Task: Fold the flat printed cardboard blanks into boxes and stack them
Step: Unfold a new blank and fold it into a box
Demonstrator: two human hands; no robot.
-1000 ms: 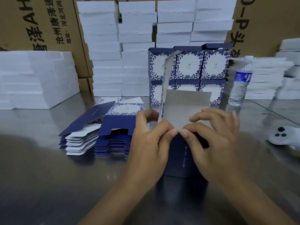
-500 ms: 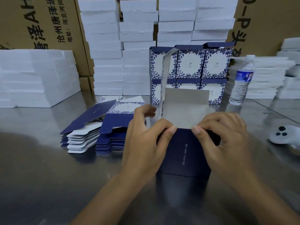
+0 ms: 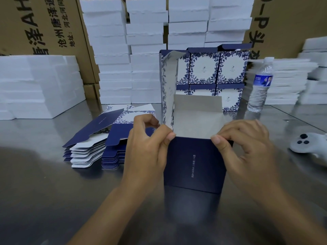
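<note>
Box [image 3: 194, 165], half-folded, is stood on the surface [image 3: 53, 200], its near wall's top corners pinched by left grip [image 3: 146, 147] and right grip [image 3: 247, 147]. Corners are best held level while the raised flap [image 3: 168, 89] is tucked.

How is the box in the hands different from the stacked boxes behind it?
The held box is open on top, flaps up; the stacked boxes look closed. The held box stands alone, pinched by the left hand and right hand; the stacked boxes sit in two rows. Both have navy and white leaf print.
</note>
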